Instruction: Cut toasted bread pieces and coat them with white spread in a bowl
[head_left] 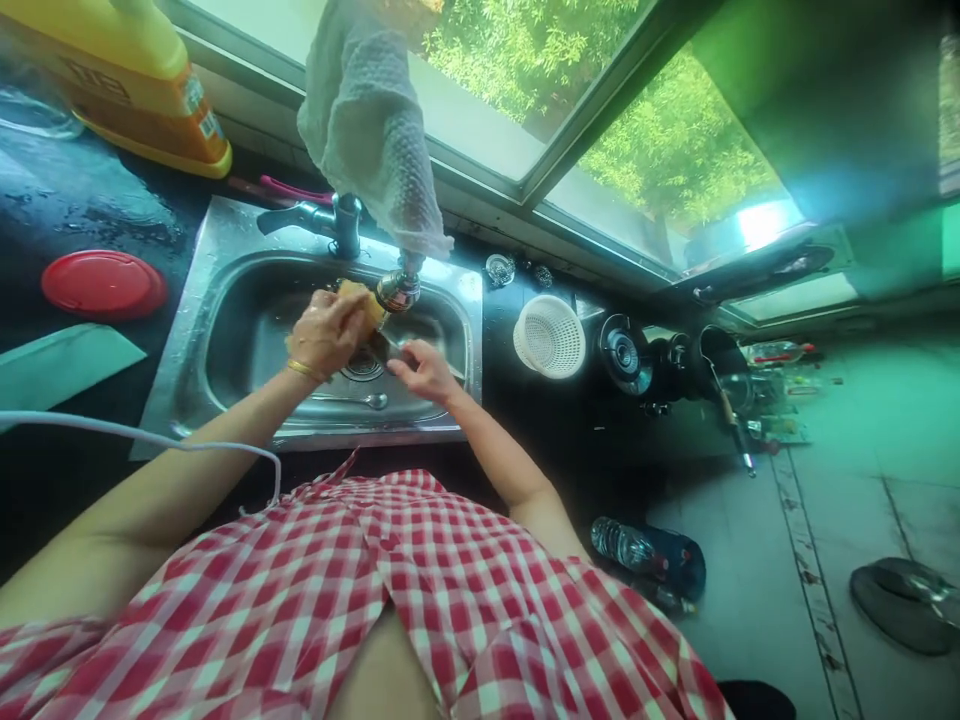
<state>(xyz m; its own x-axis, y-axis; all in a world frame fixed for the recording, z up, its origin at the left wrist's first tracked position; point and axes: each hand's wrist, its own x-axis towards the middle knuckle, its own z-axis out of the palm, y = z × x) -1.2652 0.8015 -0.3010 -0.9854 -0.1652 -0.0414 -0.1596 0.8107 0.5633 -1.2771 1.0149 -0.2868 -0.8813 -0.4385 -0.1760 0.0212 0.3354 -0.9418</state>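
Note:
Over the steel sink (187, 375), my left hand (326, 335) is closed around a yellow sponge (364, 300). My right hand (427, 370) pinches a thin utensil with a dark, shiny end (384, 347), which reaches toward the sponge. Its exact kind is hard to make out. Just above both hands is a round metal tap nozzle (397, 290), with a white textured cloth (375, 130) draped over the pipe behind it. A metal spoon (375, 400) lies in the basin below my hands, near the drain (364, 368).
The tap base (345, 225) stands at the sink's back edge. To the left are a red lid (103, 284), a large yellow bottle (150, 90) and a pale flat board (67, 360). A white basket (550, 337), a gas burner (624, 352) and a dark pan (724, 370) stand rightward.

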